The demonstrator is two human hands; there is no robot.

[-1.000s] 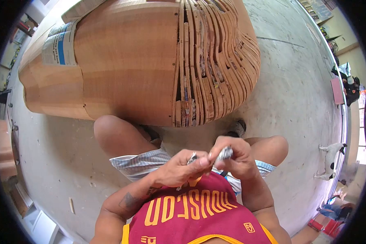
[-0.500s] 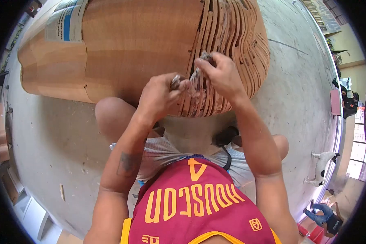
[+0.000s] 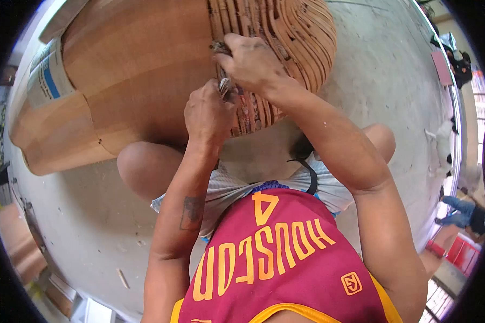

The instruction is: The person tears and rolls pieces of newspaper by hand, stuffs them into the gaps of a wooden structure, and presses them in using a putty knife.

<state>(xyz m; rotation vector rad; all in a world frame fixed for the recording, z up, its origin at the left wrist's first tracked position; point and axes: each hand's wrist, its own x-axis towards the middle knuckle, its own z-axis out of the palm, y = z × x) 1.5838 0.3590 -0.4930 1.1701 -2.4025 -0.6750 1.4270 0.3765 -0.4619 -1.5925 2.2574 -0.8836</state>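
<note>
One crumpled grey wad (image 3: 224, 87) sits in the closed left hand (image 3: 206, 116), while a second wad (image 3: 220, 47) is pinched in the narrow grip of the right hand (image 3: 256, 62). Raised from above the lap (image 3: 229, 196) a second earlier, both are now at the slats (image 3: 307, 46) of a large curved wooden form (image 3: 59, 134), bringing the handwork beside its smooth panel (image 3: 140, 64).

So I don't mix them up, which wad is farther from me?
The upper wad, in your right hand; the lower wad, in your left hand, sits nearer you.
</note>
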